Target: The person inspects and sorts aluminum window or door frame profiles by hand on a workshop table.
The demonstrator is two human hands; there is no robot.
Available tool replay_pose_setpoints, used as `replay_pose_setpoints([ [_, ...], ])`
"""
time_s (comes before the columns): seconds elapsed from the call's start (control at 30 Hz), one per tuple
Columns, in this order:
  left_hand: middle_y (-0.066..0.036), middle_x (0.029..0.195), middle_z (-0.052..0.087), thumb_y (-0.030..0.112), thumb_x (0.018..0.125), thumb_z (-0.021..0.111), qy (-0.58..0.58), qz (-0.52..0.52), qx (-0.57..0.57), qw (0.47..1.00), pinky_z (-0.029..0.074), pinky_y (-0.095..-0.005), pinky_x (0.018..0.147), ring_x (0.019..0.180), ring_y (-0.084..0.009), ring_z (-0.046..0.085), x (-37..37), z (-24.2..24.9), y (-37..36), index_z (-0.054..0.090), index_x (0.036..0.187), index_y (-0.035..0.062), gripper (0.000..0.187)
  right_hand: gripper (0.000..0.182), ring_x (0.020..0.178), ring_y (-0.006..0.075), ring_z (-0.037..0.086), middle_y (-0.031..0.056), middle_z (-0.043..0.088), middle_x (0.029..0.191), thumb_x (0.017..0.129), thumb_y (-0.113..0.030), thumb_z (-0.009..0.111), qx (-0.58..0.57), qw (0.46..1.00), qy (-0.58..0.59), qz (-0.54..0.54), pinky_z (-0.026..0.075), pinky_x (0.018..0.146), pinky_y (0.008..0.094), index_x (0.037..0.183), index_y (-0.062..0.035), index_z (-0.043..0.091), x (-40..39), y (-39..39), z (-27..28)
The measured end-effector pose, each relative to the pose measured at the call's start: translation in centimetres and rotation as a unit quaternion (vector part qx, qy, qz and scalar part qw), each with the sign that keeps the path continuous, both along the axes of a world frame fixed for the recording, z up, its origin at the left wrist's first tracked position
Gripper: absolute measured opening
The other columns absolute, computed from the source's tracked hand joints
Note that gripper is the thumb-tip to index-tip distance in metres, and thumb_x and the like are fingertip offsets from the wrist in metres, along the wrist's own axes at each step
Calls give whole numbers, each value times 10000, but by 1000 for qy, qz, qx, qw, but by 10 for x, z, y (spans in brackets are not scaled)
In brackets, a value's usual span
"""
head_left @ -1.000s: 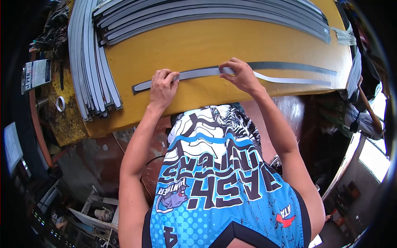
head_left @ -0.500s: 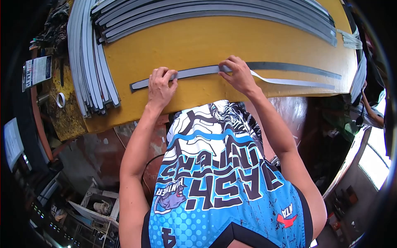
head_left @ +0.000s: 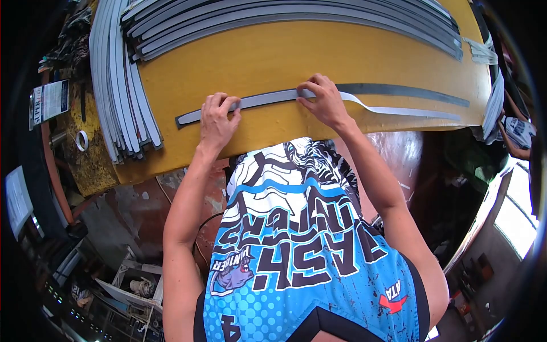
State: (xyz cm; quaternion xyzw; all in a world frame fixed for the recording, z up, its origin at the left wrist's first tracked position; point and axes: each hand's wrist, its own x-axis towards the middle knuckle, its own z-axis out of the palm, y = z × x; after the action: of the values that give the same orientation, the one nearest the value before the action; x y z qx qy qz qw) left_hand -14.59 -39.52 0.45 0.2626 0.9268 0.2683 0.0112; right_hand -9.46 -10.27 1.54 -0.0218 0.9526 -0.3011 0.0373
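Note:
A long dark grey strip (head_left: 404, 92) lies across the yellow table. A narrower light strip (head_left: 263, 101) rests on its left part; its right part (head_left: 410, 112) hangs free of the dark strip and curves toward the table's front edge. My left hand (head_left: 217, 121) pinches the strips left of the middle, thumb and fingertips at their edges. Farther right, my right hand (head_left: 322, 101) pinches the light strip between thumb and forefinger, where it parts from the dark one.
Stacked grey strips (head_left: 296, 28) lie along the table's (head_left: 273, 57) far side, and another bundle (head_left: 122, 85) at its left. A white tape roll (head_left: 82, 140) and a printed sheet (head_left: 50, 102) are at far left. Part of a person (head_left: 517, 134) shows at far right.
The view has shifted slightly, moving hands and strips a little left in the picture. The loose light strip bends higher beside my right hand. Both hands keep their pinch.

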Motion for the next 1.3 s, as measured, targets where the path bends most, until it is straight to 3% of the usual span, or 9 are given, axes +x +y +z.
replay_pose_setpoints([
  [0.53, -85, 1031, 606, 124, 803, 704, 6, 2, -4, 1000, 455, -413, 874, 1010, -284, 562, 4, 1, 0, 695, 1014, 80, 216, 183, 987, 275, 574, 81, 605, 985, 782, -176, 783, 8, 1000, -7, 3, 460, 904, 393, 932, -97, 714, -4, -1, 1],
  [0.8, -98, 1044, 624, 11, 813, 683, 35, 21, 27, 999, 487, -392, 904, 1022, -298, 585, 23, -16, 13, 707, 990, 32, 180, 166, 992, 278, 579, 74, 614, 987, 770, -212, 787, 7, 1000, 0, 4, 462, 881, 399, 905, -140, 725, -5, 0, -4],
  [1.0, -78, 1083, 645, 26, 786, 699, 86, 19, 72, 994, 486, -390, 894, 1052, -270, 590, 34, -22, 59, 726, 997, 30, 213, 195, 977, 290, 587, 84, 610, 975, 747, -185, 797, -4, 1000, 23, 11, 472, 875, 405, 907, -113, 713, -5, -1, -3],
  [1.23, -99, 1013, 630, 62, 797, 732, 51, 20, 125, 991, 476, -398, 903, 1008, -287, 587, 35, -24, 115, 716, 987, 31, 193, 178, 960, 301, 596, 96, 612, 970, 748, -179, 794, -8, 1000, 26, 15, 481, 856, 407, 888, -108, 710, -8, -1, -10],
  [1.3, -98, 1011, 629, 68, 793, 740, 57, 28, 130, 989, 475, -401, 897, 1002, -289, 587, 36, -27, 123, 714, 987, 37, 197, 236, 969, 294, 599, 96, 614, 983, 746, -196, 791, 5, 999, 22, 27, 475, 860, 404, 950, -121, 702, -7, 1, -11],
])
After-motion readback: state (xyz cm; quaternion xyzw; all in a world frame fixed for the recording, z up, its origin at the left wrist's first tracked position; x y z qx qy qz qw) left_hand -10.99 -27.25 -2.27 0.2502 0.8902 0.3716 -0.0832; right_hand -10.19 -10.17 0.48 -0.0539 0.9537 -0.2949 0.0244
